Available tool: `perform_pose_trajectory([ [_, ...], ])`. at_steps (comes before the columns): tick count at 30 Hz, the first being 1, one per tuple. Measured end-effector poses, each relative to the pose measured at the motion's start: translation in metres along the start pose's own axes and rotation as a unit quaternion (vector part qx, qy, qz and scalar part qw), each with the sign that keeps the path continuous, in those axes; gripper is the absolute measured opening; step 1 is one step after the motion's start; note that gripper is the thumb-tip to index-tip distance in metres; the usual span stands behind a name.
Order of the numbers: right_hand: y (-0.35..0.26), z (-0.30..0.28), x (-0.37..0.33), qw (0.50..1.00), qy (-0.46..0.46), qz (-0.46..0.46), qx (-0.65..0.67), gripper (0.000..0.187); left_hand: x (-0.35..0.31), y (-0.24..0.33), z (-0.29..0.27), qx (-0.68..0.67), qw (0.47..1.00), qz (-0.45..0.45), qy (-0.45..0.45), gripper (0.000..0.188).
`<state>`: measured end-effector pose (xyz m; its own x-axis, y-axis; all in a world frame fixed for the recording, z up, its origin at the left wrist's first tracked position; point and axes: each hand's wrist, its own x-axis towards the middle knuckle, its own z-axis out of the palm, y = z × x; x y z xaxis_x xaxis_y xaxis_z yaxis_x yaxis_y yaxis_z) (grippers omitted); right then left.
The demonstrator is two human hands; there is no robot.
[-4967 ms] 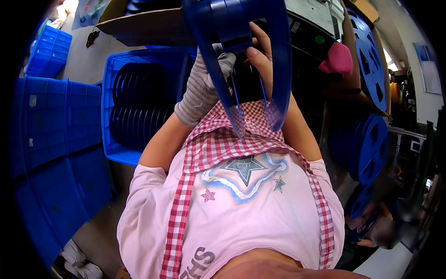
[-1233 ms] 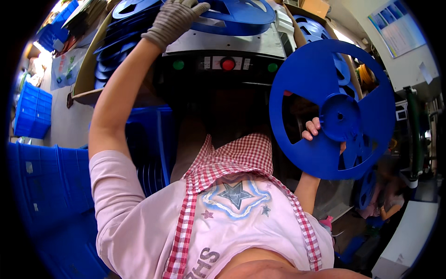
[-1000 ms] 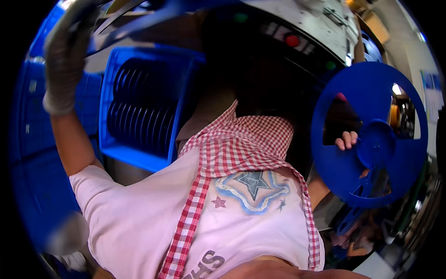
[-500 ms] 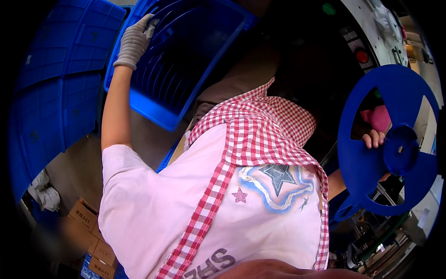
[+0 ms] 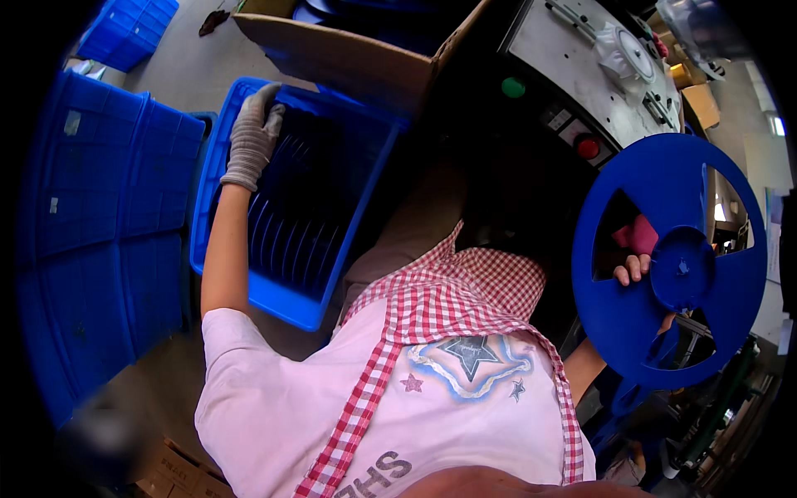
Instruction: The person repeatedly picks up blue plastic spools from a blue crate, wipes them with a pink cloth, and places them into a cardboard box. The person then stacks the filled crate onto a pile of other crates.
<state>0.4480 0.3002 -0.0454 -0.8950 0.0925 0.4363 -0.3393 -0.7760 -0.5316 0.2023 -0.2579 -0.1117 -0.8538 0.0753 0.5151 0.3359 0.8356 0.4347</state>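
My right hand (image 5: 633, 270) grips a large round blue plastic reel disc (image 5: 591, 307), held up at my right side. The disc has big cutouts and a raised round hub; my bare fingers show through one cutout. My left hand (image 5: 251, 141), in a grey knit glove, reaches over the left part of a blue crate (image 5: 286, 309). Its thumb stands apart from the fingers, and nothing shows between them. Inside the crate stands a row of dark blue discs (image 5: 290, 241), edges up, close to that hand. The crate's far interior is in deep shadow.
Stacked blue crates (image 5: 83, 216) line the left side. A cardboard box (image 5: 349, 54) holding blue pieces stands beyond the crate. Right of it is a grey machine table (image 5: 564, 66) with a green button (image 5: 514, 87) and a red button (image 5: 587, 148). Cartons (image 5: 183, 473) lie lower left.
The view has shifted, bringing the cardboard box and more of the machine into sight. My left hand's thumb and fingers have spread apart. My right hand still holds the disc, now turned slightly.
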Motion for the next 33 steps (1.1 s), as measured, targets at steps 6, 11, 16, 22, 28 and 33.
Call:
perform_pose_trajectory([
  [6,-0.002,-0.004,-0.008,0.998,0.043,-0.044,0.005,0.076,0.17,0.191,-0.008,-0.005,0.934,0.336,0.124,0.03],
  [11,-0.012,0.017,-0.028,0.997,-0.03,-0.049,-0.053,0.079,0.283,0.186,0.025,0.214,0.955,0.205,-0.002,0.033],
  [16,-0.017,0.028,-0.035,0.995,0.006,-0.086,-0.051,0.083,0.286,0.155,0.009,0.368,0.905,0.209,-0.035,0.021],
  [22,-0.003,0.022,-0.022,0.997,0.032,-0.064,-0.034,0.084,0.148,0.155,-0.052,0.239,0.915,0.32,0.051,0.024],
  [28,0.042,0.006,0.01,0.988,0.114,0.035,0.099,0.075,0.01,0.192,-0.062,0.133,0.936,0.321,0.054,0.046],
  [33,0.1,-0.025,0.038,0.965,0.079,0.158,0.193,0.064,-0.021,0.219,-0.012,0.005,0.928,0.37,0.041,0.042],
])
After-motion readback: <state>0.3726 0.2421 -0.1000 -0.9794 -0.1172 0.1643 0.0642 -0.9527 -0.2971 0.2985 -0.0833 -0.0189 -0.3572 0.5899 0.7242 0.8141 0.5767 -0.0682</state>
